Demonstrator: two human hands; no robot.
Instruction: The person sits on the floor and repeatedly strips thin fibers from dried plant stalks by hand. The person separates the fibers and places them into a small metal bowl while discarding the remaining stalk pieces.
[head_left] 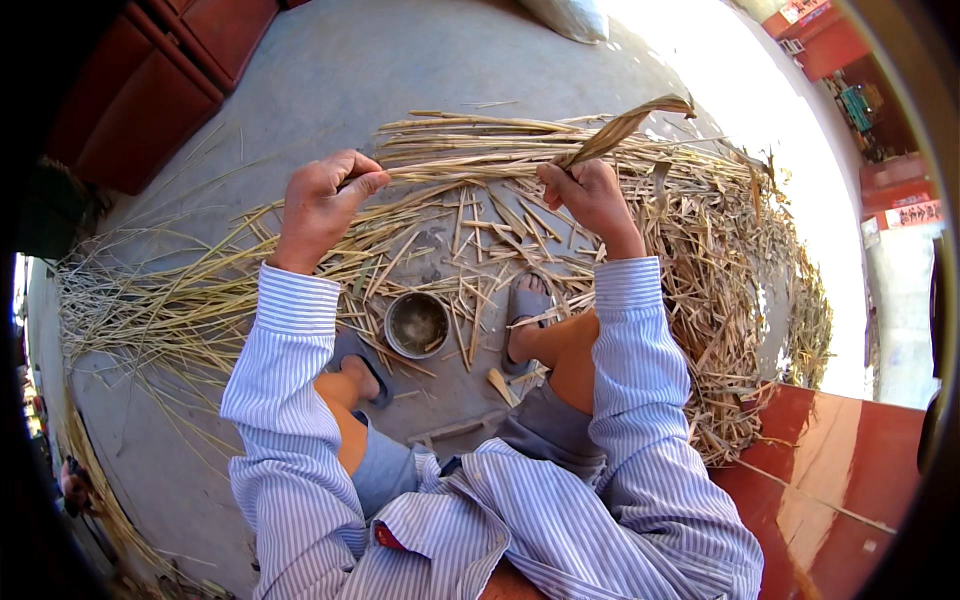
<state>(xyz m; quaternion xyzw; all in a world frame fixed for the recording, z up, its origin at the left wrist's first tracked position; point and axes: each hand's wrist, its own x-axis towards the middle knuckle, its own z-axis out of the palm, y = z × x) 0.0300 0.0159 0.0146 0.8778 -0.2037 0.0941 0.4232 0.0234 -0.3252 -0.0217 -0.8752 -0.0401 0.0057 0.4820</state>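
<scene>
- Reed (470,168): a dry, straw-yellow stalk, stretched level between the two pinching grips.
- Husk (625,125): a flat brownish strip (half peeled) rising up and outward from the right grip, its tip curling over.

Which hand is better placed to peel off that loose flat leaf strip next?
Probably the right hand: it already pinches the base of the dry tan leaf strip. The left hand grips the thin straw-coloured stalk farther along, steadying it.
</scene>
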